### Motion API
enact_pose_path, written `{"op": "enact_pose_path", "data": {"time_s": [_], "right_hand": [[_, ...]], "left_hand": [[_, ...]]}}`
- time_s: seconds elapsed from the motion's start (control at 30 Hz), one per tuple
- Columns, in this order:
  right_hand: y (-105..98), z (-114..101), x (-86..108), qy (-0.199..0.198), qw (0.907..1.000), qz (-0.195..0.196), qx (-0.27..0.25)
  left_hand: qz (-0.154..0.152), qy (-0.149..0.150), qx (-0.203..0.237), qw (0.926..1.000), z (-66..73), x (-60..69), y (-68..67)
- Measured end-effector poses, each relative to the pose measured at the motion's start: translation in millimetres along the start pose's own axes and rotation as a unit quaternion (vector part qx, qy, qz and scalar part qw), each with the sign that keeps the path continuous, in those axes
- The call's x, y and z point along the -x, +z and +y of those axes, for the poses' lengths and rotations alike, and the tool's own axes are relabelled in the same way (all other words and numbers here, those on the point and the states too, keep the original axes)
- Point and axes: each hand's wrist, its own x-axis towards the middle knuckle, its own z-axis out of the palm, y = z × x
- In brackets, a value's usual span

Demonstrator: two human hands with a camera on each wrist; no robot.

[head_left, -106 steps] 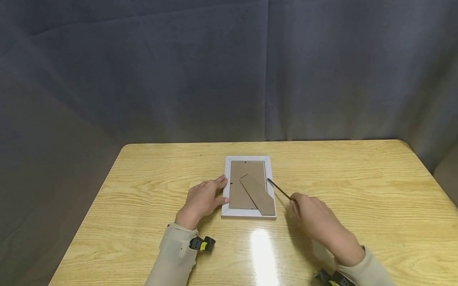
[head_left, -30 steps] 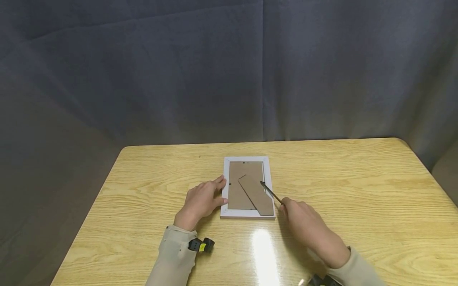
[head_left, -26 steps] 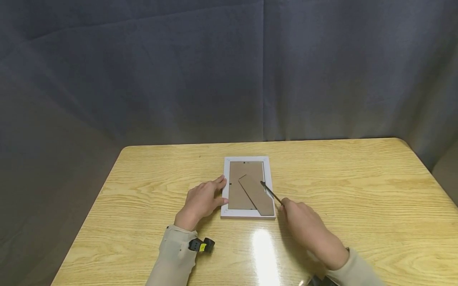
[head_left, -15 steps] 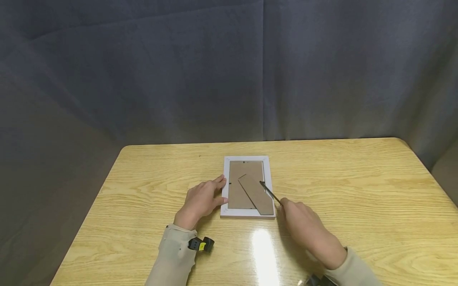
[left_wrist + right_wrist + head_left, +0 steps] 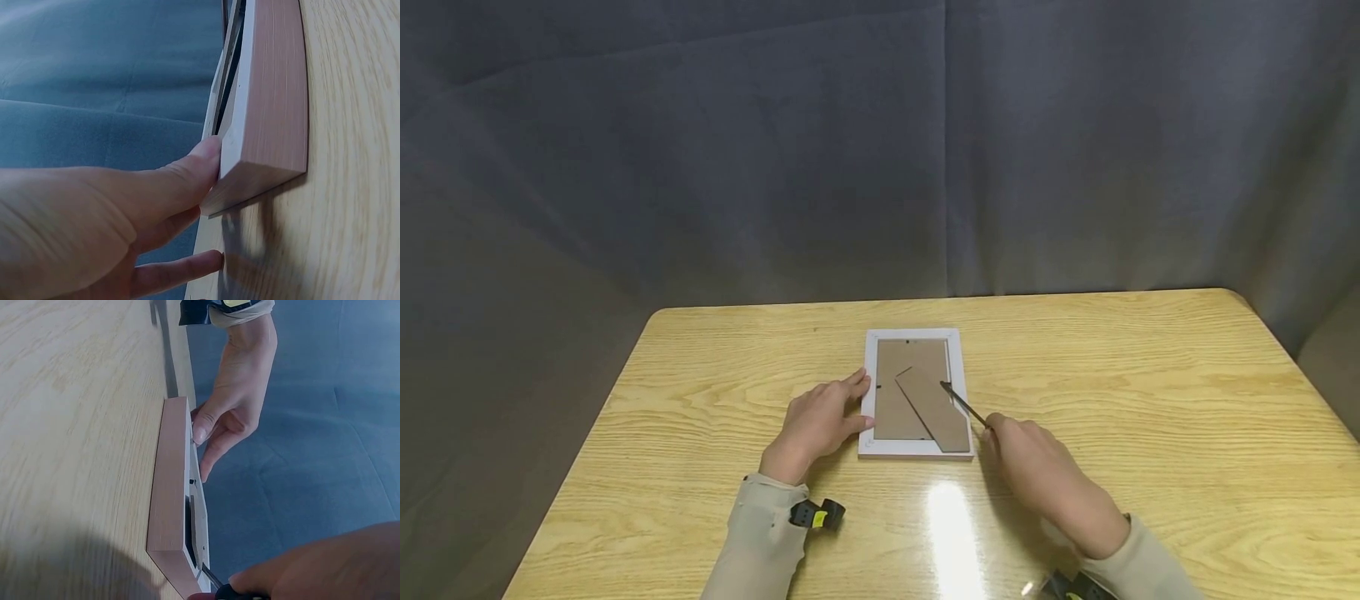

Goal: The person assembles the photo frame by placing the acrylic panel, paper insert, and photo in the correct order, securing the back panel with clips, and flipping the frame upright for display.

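Observation:
A white picture frame (image 5: 867, 417) lies on the table with its brown backboard (image 5: 895, 358) facing up. The backboard's stand leg (image 5: 936, 404) slants toward the lower right corner. My left hand (image 5: 816, 423) rests along the frame's left edge, thumb and forefinger spread on the rim; in the left wrist view the thumb (image 5: 197, 165) presses near a corner. With my right hand (image 5: 1037, 467) I grip a screwdriver (image 5: 972, 412), its thin dark shaft reaching over the right rim. Its tip is at a small dark tab on the backboard's right edge. Only part of its handle (image 5: 240, 594) shows, in the right wrist view.
The wooden table (image 5: 715, 375) extends around the frame, with a bright reflection in front of it. A dark grey curtain (image 5: 790, 167) hangs behind. Black wrist cameras (image 5: 817, 514) are strapped over the beige sleeves.
Since the oldest frame the screwdriver tip has moved left from the right rim to the tab, with the right hand following. In the last second little has moved; the left hand stays put.

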Motion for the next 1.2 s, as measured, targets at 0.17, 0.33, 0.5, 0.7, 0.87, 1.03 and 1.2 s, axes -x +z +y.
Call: {"op": "enact_pose_path", "data": {"time_s": [0.17,0.33,0.5,0.7,0.87,1.03,1.2], "right_hand": [[-1.0,0.9,0.0,0.0,1.0,0.0,-0.002],[-2.8,3.2,1.8,-0.014,0.9998,0.011,0.003],[-6.2,5.3,1.8,-0.017,0.9997,0.017,0.009],[-10.6,5.6,2.0,-0.015,0.9994,0.02,0.022],[-14.5,3.5,2.4,-0.009,0.9994,0.022,0.024],[-15.4,1.7,2.7,-0.016,0.9993,0.028,0.021],[-14.6,0.2,3.3,-0.025,0.999,0.034,0.017]], "left_hand": [[-0.001,0.0,-0.002,1.0,-0.3,-0.3,-0.2],[-0.001,0.001,0.002,1.0,-0.2,0.6,0.4],[-0.004,0.007,0.002,1.0,0.0,1.3,-0.4],[-0.013,0.008,0.004,0.9999,-0.1,1.8,-0.9],[-0.014,0.005,0.003,0.9999,0.9,1.6,-1.3],[-0.008,-0.005,0.006,0.9999,2.6,0.8,-0.9],[0.006,-0.009,0.004,0.9999,2.8,0.5,0.7]]}}
